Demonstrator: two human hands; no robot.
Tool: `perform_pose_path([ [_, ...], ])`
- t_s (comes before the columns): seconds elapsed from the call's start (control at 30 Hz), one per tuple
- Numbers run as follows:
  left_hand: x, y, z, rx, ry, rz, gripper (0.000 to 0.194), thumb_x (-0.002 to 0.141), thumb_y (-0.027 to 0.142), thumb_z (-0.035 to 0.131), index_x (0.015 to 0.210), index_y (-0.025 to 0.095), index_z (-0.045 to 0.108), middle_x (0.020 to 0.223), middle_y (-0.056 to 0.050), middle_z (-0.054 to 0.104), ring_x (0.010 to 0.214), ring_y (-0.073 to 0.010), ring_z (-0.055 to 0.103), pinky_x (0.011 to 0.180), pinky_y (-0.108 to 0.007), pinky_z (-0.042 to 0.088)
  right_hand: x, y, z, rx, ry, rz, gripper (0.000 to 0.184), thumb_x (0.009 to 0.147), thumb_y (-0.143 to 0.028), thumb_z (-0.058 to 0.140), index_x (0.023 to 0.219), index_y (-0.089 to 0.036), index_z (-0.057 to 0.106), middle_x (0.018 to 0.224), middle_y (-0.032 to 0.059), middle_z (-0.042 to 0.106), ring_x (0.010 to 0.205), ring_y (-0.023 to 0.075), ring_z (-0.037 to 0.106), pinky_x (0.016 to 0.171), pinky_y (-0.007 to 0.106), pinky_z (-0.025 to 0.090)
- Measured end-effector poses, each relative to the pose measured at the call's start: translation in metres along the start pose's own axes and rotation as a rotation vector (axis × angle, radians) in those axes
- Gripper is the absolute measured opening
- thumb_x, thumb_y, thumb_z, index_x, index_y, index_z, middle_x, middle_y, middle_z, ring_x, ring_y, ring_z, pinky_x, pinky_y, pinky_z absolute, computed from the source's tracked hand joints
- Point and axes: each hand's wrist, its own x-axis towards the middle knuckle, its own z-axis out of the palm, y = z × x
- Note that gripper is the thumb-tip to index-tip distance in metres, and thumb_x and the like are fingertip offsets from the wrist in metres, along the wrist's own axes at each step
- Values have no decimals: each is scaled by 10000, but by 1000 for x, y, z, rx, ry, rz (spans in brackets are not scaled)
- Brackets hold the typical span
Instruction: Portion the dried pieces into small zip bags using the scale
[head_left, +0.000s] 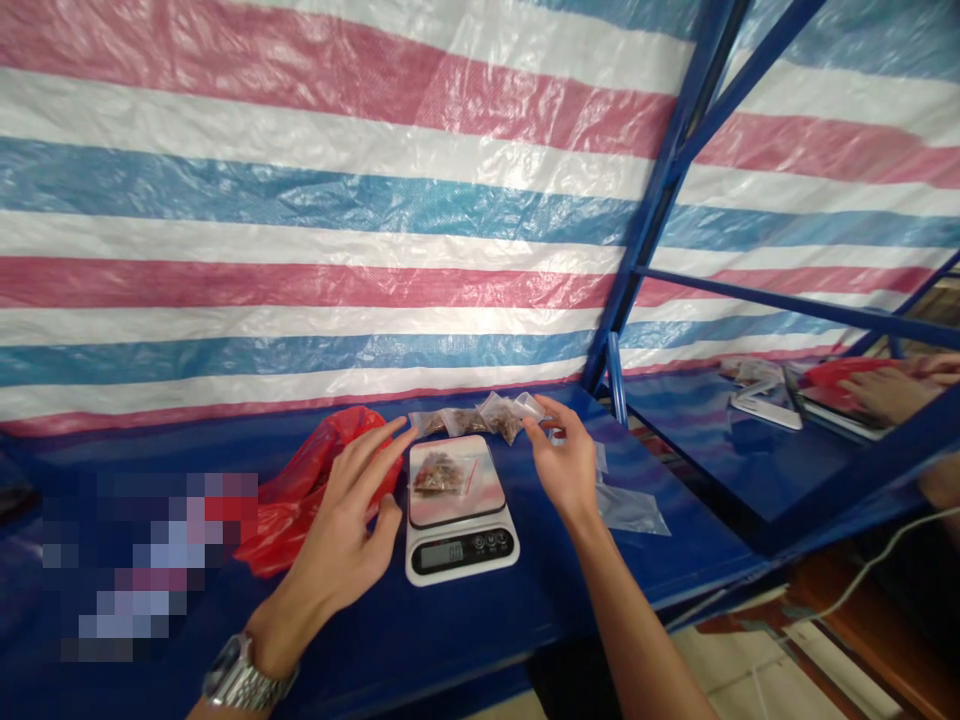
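A white digital kitchen scale point(463, 538) stands between my hands, its display lit. On its platform lies a small clear zip bag point(442, 475) of brown dried pieces. Behind the scale, several similar filled bags point(465, 421) lie in a row. My left hand point(349, 515) is open, fingers stretched toward the row's left end, over the edge of a red plastic bag point(311, 500). At the other end, my right hand point(564, 458) has thumb and index finger on the clear plastic of a small bag point(529, 406). Flat clear bags point(630, 508) lie beside my right wrist.
The blue tabletop point(360, 650) ends at striped plastic sheeting point(315, 210). A blue metal frame post point(637, 240) rises at the right. Past it, another person's hand point(885, 392) is by a red bag and a white device point(765, 410). A pale cable point(877, 555) hangs at lower right.
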Motion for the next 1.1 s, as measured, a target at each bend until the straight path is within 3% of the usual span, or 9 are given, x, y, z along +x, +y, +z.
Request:
perform_pose_path([
  [0.33, 3, 3, 12, -1, 63, 21, 463, 986, 121, 450, 1412, 273, 549, 1472, -81, 558, 1388, -243, 506, 1193, -467, 413, -6, -9, 13, 38, -26, -1, 416, 846, -375, 665, 1204, -173, 726, 1148, 103, 726, 912, 235, 666, 900, 396, 505],
  [0.57, 10, 8, 16, 23, 27, 18, 383, 1009, 174, 480, 1369, 265, 574, 1425, -79, 580, 1352, -231, 519, 1175, -442, 421, -5, -10, 17, 75, -18, 14, 410, 837, -372, 663, 1187, -170, 731, 1159, 110, 729, 905, 236, 663, 907, 401, 509],
  [0.7, 19, 13, 19, 41, -60, 29, 379, 1006, 239, 525, 1381, 263, 578, 1416, -82, 596, 1348, -255, 517, 1160, -466, 428, -5, -13, 19, 86, -8, 5, 395, 841, -355, 658, 1184, -174, 733, 1160, 107, 725, 921, 237, 661, 918, 403, 504],
  [0.9, 22, 24, 43, 117, -206, 74, 531, 931, 382, 694, 1432, 281, 549, 1483, -81, 585, 1375, -313, 500, 1137, -529, 420, -7, -19, 26, 114, -17, -7, 373, 851, -356, 658, 1176, -187, 734, 1124, 92, 725, 901, 229, 657, 894, 395, 507],
  [1.1, 20, 19, 63, 126, -184, 77, 257, 1013, 284, 577, 1245, 269, 687, 1357, -54, 696, 1332, -283, 564, 1131, -530, 391, -9, -18, 29, 137, -39, -11, 332, 868, -349, 660, 1165, -210, 717, 1168, 87, 722, 949, 230, 661, 935, 410, 500],
])
